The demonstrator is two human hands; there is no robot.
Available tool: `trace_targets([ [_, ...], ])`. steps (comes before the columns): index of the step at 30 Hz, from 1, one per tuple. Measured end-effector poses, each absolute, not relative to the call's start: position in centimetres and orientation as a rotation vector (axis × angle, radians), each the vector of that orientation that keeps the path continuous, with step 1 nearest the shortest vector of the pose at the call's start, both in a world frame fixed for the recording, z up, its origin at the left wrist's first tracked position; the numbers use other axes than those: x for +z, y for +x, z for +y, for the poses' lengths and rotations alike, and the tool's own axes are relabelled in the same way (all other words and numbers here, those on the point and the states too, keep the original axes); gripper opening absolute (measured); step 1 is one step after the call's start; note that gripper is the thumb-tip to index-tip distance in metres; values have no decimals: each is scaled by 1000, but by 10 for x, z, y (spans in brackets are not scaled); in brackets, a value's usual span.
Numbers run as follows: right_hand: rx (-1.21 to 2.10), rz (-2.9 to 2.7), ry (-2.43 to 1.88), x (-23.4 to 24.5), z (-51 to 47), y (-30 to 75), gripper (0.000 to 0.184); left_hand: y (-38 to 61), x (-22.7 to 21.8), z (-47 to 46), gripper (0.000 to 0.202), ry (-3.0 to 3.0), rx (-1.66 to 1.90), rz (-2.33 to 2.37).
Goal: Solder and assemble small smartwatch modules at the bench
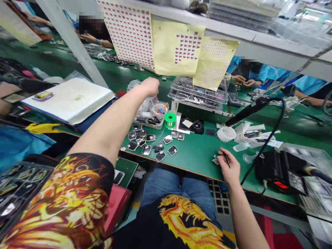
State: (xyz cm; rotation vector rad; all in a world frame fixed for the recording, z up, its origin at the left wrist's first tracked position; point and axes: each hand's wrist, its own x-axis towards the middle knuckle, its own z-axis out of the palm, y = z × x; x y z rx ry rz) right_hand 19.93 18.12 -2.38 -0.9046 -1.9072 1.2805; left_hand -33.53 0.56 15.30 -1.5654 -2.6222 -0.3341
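Note:
My left hand is stretched out over the back of a clear plastic bin that holds bags and small tools. Its fingers curl down on the far side, so anything in them is hidden. At the right of the bench, my right hand is closed around thin black tweezers. Beside its fingertips is a small silvery part, partly covered. Several dark watch-like cases with small white labels lie in front of the bin. A green spool of solder wire stands at the bin's right.
A soldering iron slants over a white cup, its cable looping down near my right hand. The soldering station sits at far right. Compartment boxes fill a raised shelf. A white foam block lies left; people work opposite.

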Motion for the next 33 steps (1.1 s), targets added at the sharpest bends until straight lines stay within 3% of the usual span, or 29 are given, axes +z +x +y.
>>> trace_targets([
  [4, 1251, -1941, -833, -33, 185, 198, 55, -277, 151, -39, 33, -1570, -244, -2343],
  [9, 1222, -1943, -808, -36, 186, 198, 56, -151, 131, -77, 28, -1585, -539, -1937],
  [12, 1279, -1907, -809, -34, 184, 199, 60, -61, 95, -75, 22, -1763, -628, -1799],
  [17, 1330, -1907, -796, -32, 185, 201, 61, 46, 9, -29, 44, -1774, -896, -1792],
  [23, 1320, -1937, -802, -29, 189, 201, 62, 57, -34, 7, 49, -1749, -992, -2097],
  [29, 1236, -2022, -858, -25, 190, 201, 65, 49, -24, 5, 51, -1827, -1004, -2179],
  [33, 1206, -2051, -912, -21, 190, 204, 71, 45, -14, 6, 55, -1879, -1107, -2477],
])
